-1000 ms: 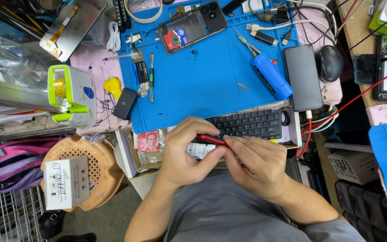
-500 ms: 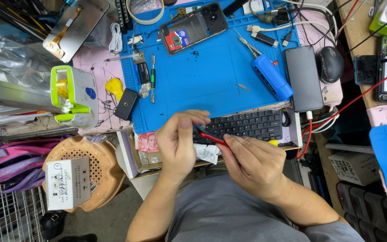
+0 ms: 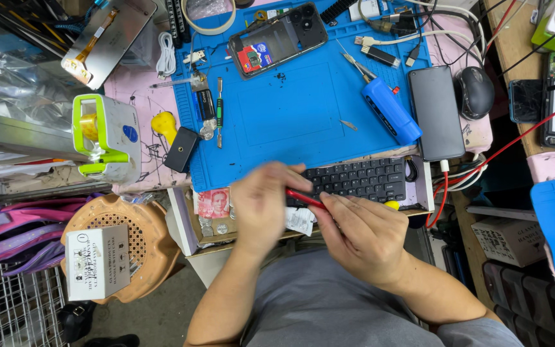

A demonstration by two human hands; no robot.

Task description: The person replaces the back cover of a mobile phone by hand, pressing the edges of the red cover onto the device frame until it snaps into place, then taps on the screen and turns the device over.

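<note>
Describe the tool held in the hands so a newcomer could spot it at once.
Start at the blue mat, then drop to the black keyboard at its near edge. The thin red tool lies across the keyboard's left end, between the left hand and right hand; nothing else there is red and slender.

Single head-worn view, looking steeply down from above, fairly close, over lap and cluttered workbench (image 3: 303,109)

Blue work mat (image 3: 290,122) – matt, rubbery look, lightly smudged. Red tool (image 3: 304,198) – smooth, glossy plastic shaft. Black keyboard (image 3: 361,180) – matt plastic keys. Dark phone (image 3: 436,112) – glossy glass face. Open phone back (image 3: 277,38) – shiny plastic rim. Blue driver (image 3: 390,110) – smooth plastic body. Mouse (image 3: 474,91) – black satin plastic. Tape dispenser (image 3: 107,138) – white and green glossy plastic. Box (image 3: 97,262) – matt card. Trousers (image 3: 335,308) – grey cloth.
</note>
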